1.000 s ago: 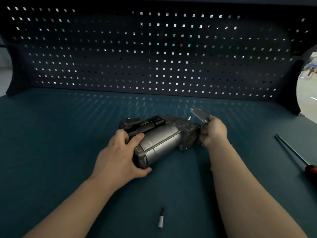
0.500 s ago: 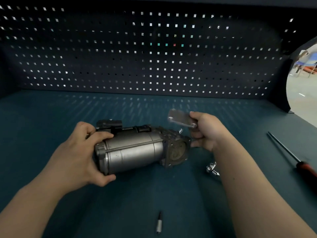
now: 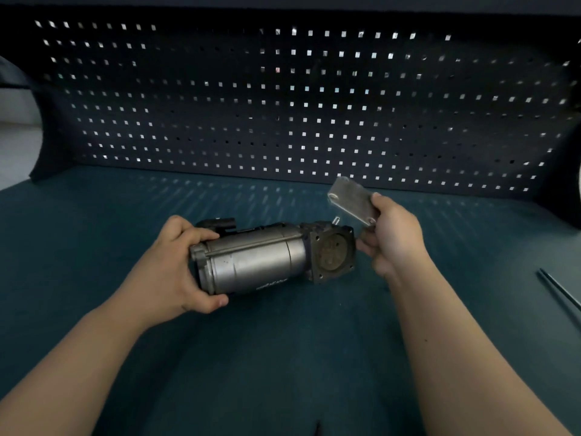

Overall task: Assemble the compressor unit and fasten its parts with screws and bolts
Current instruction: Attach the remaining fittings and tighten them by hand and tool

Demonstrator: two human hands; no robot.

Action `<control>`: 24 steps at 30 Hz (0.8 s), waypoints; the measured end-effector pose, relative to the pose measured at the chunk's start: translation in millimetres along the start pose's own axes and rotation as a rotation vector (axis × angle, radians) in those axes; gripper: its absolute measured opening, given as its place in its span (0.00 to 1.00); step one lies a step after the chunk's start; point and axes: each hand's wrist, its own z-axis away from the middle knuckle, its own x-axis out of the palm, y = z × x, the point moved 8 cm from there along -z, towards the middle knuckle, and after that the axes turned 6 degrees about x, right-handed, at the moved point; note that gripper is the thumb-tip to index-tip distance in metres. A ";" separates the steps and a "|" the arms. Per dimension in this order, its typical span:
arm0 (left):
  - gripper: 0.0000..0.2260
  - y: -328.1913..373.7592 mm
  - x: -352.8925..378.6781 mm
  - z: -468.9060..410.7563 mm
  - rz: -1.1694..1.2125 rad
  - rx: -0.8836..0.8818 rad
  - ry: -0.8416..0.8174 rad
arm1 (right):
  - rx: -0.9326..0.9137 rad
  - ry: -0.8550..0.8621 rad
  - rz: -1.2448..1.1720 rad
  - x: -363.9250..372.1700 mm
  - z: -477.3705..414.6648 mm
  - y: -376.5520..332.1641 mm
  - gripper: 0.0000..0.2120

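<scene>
the compressor (image 3: pixel 251 262) lies lengthwise across the middle of the surface (image 3: pixel 283 357), with its metal cylinder to the left and its square flange (image 3: pixel 333 251) facing right; whether it rests there or is just lifted i cannot tell. the left hand (image 3: pixel 169 265) has its fingers (image 3: pixel 201 236) curled over the far side of the cylinder's left end cap, with the thumb under the near side. it looks like a dense, rigid lump, probably heavy for one hand. the smooth housing could roll or slip, so the stepped end cap or the blocky head seems the better hold. the right hand (image 3: pixel 393 237) pinches a flat cover plate (image 3: pixel 352 201) by its right end, raised just above and right of the flange and apart from it (thin, stiff, light, easy to twist in a pinch). a screwdriver shaft (image 3: pixel 559 287) lies well apart at the right edge.
</scene>
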 end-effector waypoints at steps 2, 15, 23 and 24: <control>0.39 3.8 -6.5 0.9 0.036 0.001 0.008 | -0.004 -0.014 -0.020 0.4 4.8 -8.1 0.09; 0.31 -43.1 -12.2 -7.4 0.459 -0.256 0.042 | -0.109 -0.060 -0.337 33.9 24.7 -21.0 0.08; 0.19 -93.7 5.3 0.8 0.625 -0.462 0.219 | -0.118 -0.140 -0.255 42.4 35.5 -25.1 0.09; 0.20 -94.7 5.0 -1.1 0.618 -0.466 0.259 | -0.110 -0.148 -0.247 40.7 36.6 -25.1 0.09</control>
